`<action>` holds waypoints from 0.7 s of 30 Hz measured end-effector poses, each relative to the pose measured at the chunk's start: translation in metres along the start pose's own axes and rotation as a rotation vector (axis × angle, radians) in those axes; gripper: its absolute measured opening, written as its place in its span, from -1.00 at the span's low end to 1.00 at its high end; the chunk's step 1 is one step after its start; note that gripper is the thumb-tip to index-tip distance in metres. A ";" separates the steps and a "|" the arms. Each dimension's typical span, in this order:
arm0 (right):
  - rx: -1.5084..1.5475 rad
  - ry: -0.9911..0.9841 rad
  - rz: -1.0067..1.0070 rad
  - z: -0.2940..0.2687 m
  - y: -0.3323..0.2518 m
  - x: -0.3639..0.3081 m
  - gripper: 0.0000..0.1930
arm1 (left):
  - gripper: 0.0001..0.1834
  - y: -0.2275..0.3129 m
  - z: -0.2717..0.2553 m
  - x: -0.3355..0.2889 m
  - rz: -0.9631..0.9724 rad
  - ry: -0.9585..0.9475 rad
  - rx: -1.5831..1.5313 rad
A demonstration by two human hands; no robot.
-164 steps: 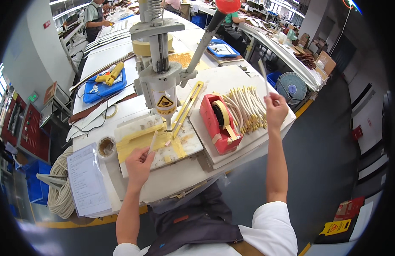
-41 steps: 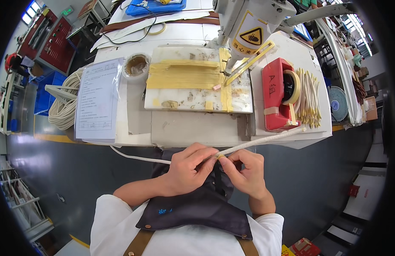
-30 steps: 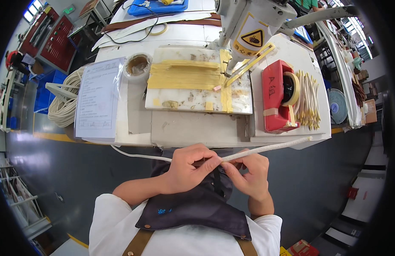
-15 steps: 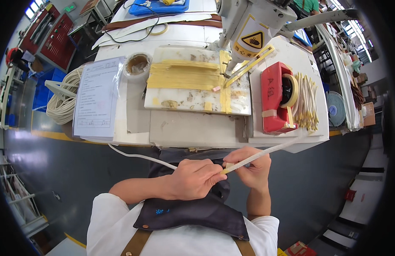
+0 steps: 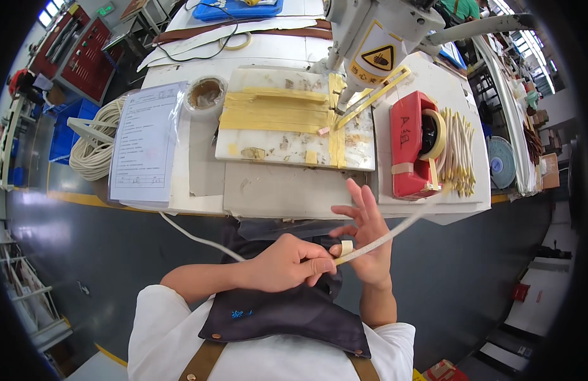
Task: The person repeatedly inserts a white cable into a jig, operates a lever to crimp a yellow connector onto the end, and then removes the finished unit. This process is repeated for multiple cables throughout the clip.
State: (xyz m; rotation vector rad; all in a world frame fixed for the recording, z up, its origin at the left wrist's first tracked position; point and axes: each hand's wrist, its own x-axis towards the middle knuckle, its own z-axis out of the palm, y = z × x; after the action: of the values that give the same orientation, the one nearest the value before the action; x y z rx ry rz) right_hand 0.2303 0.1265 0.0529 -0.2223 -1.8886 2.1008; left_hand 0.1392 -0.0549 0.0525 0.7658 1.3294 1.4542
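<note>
Head view: 2 bare hands (image 5: 287, 262) at a slender, curving white cord (image 5: 384, 240).

Left hand (image 5: 297, 261) closed in a pinch, thumb laid over bent fingers; left forearm (image 5: 211, 279) nearly level, reaching it from the left. Right hand (image 5: 369, 247) just beside it on the right, fingers spread and extended forward, right forearm (image 5: 378, 305) directly behind.
</note>
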 end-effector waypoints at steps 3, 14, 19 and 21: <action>-0.195 -0.134 0.053 -0.023 0.014 -0.008 -0.37 | -0.73 0.002 0.004 -0.003 0.476 0.306 0.714; 0.182 -0.054 0.248 -0.007 -0.004 -0.024 -0.71 | -0.59 -0.011 -0.008 -0.005 0.796 0.487 1.288; -0.127 0.004 0.175 -0.002 -0.016 -0.017 -0.78 | -0.70 -0.015 -0.006 -0.005 0.764 0.488 1.303; -0.346 -0.047 -0.022 -0.007 -0.010 -0.012 -0.76 | -0.77 -0.016 -0.005 -0.005 0.673 0.431 1.173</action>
State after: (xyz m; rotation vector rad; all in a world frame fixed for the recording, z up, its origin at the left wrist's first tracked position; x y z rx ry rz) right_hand 0.2450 0.1298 0.0614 -0.2274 -2.2627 1.7670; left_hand 0.1398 -0.0627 0.0364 1.8510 2.4622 1.2472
